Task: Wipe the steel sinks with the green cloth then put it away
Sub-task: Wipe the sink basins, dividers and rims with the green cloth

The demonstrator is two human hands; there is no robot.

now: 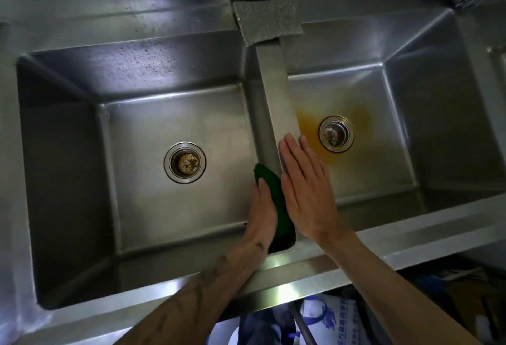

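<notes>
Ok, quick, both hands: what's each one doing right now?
Left hand: open, flat fingers pressing the green cloth against the divider between the sinks.
Right hand: open, fingers straight, holding nothing.

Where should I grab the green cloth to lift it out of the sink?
Take the cloth by its far end, which shows bare beyond the left hand. Pinch from the left basin side: it lies flat against the divider, so its back face is probably out of reach.
</notes>
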